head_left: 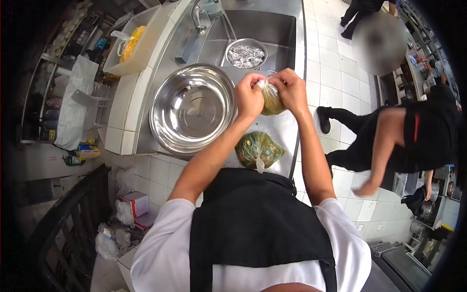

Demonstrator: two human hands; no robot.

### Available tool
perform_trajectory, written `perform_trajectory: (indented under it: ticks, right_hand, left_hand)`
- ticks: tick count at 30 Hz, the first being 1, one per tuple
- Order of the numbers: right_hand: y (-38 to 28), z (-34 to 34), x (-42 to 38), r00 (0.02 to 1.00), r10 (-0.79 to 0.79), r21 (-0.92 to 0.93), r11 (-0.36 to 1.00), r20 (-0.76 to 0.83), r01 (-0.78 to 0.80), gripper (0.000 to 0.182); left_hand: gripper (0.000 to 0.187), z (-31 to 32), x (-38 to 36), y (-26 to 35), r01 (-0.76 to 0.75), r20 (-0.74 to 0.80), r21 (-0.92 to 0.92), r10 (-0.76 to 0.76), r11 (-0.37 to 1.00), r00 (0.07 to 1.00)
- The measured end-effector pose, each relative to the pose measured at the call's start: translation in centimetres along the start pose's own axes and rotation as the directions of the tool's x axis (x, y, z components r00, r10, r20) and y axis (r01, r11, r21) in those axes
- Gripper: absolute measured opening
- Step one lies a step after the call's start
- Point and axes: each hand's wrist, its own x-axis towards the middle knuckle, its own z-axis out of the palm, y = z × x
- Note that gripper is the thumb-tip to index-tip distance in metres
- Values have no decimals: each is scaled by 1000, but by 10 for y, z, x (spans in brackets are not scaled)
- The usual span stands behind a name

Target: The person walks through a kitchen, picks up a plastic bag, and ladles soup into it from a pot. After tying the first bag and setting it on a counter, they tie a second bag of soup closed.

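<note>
Both hands pinch the gathered top of a clear plastic bag (273, 101) with yellowish-green food in it. My left hand (250, 97) grips the neck from the left, fingers closed. From the right, my right hand (291, 90) closes its fingers on the same neck. Nearer my apron lies a second plastic bag (259, 150), tied, with green leafy food inside, resting on the steel counter (284, 168). A wide shiny steel bowl (193, 109) stands to the left of my hands, with nothing visible in it.
Beyond my hands, a colander (246, 53) of pale seafood-like pieces sits in the sink (272, 24) under a faucet (198, 22). A plastic bin (136, 44) with an orange-filled bag is at far left. A person (404, 131) in black stands to the right.
</note>
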Motion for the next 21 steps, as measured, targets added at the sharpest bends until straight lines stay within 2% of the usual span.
perform_trajectory:
  ticks: [1,3,4,5,7,8,9,10,11,12,13,14,15,17,19,21]
  right_hand:
    - [4,6,-4,1000,-21,-47,999,-15,20,11]
    - [22,22,-18,998,-68,-104,992,-10,67,8]
    - [26,28,-25,997,-67,-93,994,-33,64,7]
    - [32,31,-33,999,-1,-83,997,-45,-3,9]
    - [35,38,-48,990,125,-10,992,-65,-126,13]
    - [44,44,-54,989,137,-8,990,-61,-138,13]
    - [51,50,-60,940,340,190,924,-16,-331,15]
    - [58,55,-66,853,517,368,782,67,-503,18]
    - [64,57,-75,848,525,371,775,72,-512,18]
    - [64,57,-83,843,531,534,691,83,-488,19]
    - [64,58,-88,840,535,679,584,91,-445,21]
    - [63,62,-92,836,540,681,577,96,-451,21]
    - [63,68,-97,852,522,539,712,23,-451,21]
    - [62,81,-103,890,442,191,888,-114,-417,21]
    - [60,86,-97,883,439,220,890,-169,-400,19]
    - [60,87,-90,913,368,120,929,-177,-351,19]
  left_hand:
    - [19,8,-4,-16,-4,9,-2,4,1000,1000]
    - [25,23,-14,-48,186,-81,-208,-206,960,975]
    - [29,26,-19,-52,227,-74,-209,-247,951,966]
    - [29,31,-23,-56,232,-64,-214,-251,949,966]
    - [27,37,-30,-69,413,-58,-208,-432,887,900]
    - [28,38,-32,-77,494,-30,-244,-516,835,856]
    - [28,36,-34,-80,504,-31,-237,-525,830,850]
    - [30,33,-36,-82,601,41,-241,-611,762,790]
    - [33,31,-36,-84,689,113,-239,-685,684,720]
    - [36,28,-33,-85,740,144,-271,-734,616,664]
    - [36,26,-29,-85,743,143,-262,-737,615,661]
    - [37,25,-27,-85,771,142,-278,-770,572,622]
    - [38,23,-27,-81,797,140,-296,-802,527,581]
    - [42,27,-28,-71,792,118,-294,-802,535,585]
    - [43,29,-29,-59,785,120,-399,-822,474,557]
    - [44,22,-25,-79,797,135,-379,-824,470,550]
